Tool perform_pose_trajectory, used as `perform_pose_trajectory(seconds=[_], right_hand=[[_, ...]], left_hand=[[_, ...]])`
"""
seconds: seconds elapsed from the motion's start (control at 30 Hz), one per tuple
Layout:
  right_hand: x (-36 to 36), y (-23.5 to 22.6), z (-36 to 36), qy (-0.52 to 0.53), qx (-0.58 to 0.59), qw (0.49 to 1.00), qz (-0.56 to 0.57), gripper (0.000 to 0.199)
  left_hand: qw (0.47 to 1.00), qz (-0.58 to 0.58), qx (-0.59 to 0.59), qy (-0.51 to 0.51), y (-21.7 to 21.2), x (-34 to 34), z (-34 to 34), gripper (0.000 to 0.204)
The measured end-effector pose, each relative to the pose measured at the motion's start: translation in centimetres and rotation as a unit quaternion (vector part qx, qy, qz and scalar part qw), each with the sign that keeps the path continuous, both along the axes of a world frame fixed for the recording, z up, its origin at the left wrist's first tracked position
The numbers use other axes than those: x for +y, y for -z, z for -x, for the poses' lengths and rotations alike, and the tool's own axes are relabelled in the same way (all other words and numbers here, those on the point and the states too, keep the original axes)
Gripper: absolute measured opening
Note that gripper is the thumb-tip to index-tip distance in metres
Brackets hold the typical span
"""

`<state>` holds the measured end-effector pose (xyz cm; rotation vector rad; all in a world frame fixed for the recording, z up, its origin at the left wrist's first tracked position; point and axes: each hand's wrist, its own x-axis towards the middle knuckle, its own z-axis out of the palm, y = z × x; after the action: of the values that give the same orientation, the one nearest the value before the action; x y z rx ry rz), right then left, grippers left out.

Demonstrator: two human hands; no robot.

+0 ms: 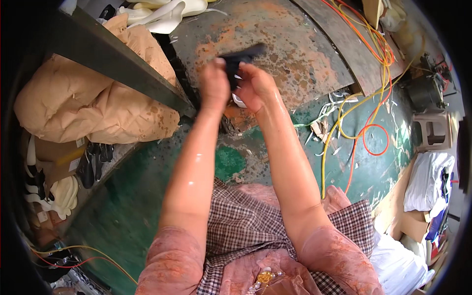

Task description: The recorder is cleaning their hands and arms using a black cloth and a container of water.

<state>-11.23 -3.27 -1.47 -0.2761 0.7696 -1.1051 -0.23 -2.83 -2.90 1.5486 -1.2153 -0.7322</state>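
Observation:
Both my hands are raised over the stained metal worktop (295, 54), close together around a dark black piece (246, 53). My left hand (215, 84) is closed on the piece's left side, its fingers partly smeared by motion. My right hand (257, 87) has its fingers curled at the piece's lower right side, with the thumb toward the left hand. The black piece is blurred, with a narrow end pointing right, so its kind is unclear. A small white thing (239, 101) shows just below and between the hands, partly hidden by them.
A dark metal beam (123, 64) slants across the left, before a large brown paper-covered bundle (98, 93). White curved pieces (162, 14) lie at the far left. Orange and yellow hoses (378, 98) coil on the right, near a grey plastic stool (433, 129). Scraps litter the green floor (393, 123).

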Motion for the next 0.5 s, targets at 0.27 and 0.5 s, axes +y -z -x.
perform_pose_trajectory(seconds=[0.27,0.5], right_hand=[[-3.9,-0.4,3.6,0.154,-0.223,0.962,0.022,0.044],[-4.3,1.1,-0.9,0.156,-0.103,0.982,-0.005,0.034]], left_hand=[[0.987,0.116,0.008,0.109,-6.3,4.3,-1.3,0.025],[0.898,0.286,-0.243,0.230,-4.4,6.7,5.4,0.015]])
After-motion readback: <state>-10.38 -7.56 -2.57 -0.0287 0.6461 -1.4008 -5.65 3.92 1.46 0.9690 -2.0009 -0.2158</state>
